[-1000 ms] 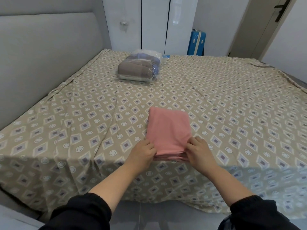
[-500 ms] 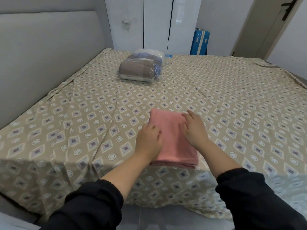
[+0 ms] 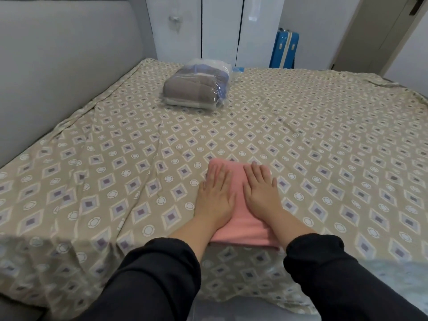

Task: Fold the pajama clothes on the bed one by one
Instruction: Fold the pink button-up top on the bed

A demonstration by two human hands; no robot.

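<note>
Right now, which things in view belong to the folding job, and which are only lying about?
Belong to the job:
- pink garment, already folded
- left hand and right hand, both pressing flat on it
- bed, the work surface

Lying about:
- bundle in clear plastic, farther back on the bed
- blue suitcase, beyond the bed
- white wardrobe

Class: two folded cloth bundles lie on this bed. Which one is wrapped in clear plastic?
The grey-and-blue bundle farther up the bed; the pink folded garment at the near edge is unwrapped.
</note>
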